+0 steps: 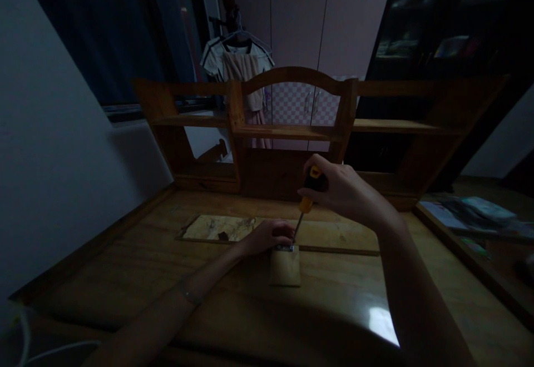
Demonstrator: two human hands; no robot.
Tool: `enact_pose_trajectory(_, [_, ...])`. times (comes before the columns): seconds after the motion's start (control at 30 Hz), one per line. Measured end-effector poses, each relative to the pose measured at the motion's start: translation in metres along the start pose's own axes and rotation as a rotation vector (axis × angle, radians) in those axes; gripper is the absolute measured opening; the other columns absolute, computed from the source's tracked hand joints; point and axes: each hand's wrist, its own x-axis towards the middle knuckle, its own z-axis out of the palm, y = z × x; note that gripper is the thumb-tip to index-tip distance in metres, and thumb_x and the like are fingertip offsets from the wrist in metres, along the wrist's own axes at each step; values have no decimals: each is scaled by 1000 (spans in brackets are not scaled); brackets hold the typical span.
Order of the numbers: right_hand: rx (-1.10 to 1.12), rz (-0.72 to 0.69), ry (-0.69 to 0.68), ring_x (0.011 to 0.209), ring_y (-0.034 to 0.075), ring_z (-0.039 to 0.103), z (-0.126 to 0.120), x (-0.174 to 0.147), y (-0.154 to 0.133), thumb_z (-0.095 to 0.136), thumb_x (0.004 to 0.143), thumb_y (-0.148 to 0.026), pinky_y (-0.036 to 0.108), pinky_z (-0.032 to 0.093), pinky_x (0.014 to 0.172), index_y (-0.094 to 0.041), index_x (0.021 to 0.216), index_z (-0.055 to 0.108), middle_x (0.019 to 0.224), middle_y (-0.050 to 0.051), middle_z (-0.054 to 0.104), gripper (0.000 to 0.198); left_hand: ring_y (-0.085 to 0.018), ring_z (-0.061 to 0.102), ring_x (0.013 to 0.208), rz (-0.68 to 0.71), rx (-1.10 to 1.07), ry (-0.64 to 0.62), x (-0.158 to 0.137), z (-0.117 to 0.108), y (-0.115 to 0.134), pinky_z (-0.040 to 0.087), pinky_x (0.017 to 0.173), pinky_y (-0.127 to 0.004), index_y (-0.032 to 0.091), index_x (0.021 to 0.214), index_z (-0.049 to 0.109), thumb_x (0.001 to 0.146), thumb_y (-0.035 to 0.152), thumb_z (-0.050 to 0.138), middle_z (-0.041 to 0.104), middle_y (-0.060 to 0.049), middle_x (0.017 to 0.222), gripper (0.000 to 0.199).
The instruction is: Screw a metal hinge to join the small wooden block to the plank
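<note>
My right hand (337, 186) is wrapped round the yellow and black handle of a screwdriver (306, 204). The screwdriver tilts, its thin shaft running down to a small metal plate, perhaps a hinge (286, 248). This metal piece lies where a small wooden block (285, 271) meets a long wooden board (342, 236). My left hand (270, 235) rests on the board with curled fingers close to the screwdriver tip. What its fingertips pinch, if anything, is hidden. Dark stains mark the board's left part.
Everything lies on a wooden desk (200, 269). Behind stands a wooden shelf unit (292, 132). A white cable (62, 349) is at the lower left. Books or papers (479, 211) lie to the right, beyond the desk's raised edge. Clothes (240, 64) hang behind.
</note>
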Motion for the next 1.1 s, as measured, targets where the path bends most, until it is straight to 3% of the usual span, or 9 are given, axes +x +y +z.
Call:
enact_pose_trajectory(0.17, [-27,3,-15,72,17,61,6,3,0,71,82,-30,27,40,61,-23,103,52,85,0,65,29,-18,70,91,-15,-122,-68,0,-2,-5,55,84,-31,17,115,66,81,26,72,74,-8,100,36])
enact_pose_trajectory(0.27, [-35,-3,-18,72,17,60,9,4,0,72,82,-30,26,40,62,-22,103,52,86,0,65,30,-20,71,93,21,-127,-103,0,-5,-6,54,86,-33,16,112,67,82,29,72,75,-10,102,33])
enact_pose_trajectory(0.63, [-51,-10,-31,73,16,60,15,5,0,73,82,-31,25,39,63,-21,105,53,87,0,65,32,-20,71,95,-28,-14,-75,-2,-5,12,52,86,-29,14,103,72,86,28,66,76,-8,101,23])
enact_pose_trajectory(1.1, [-98,9,3,71,16,58,16,6,-1,73,82,-33,25,36,60,-20,101,53,86,2,66,30,-20,71,93,-9,11,-44,-1,-5,8,52,85,-28,14,100,72,85,29,68,76,-8,100,22])
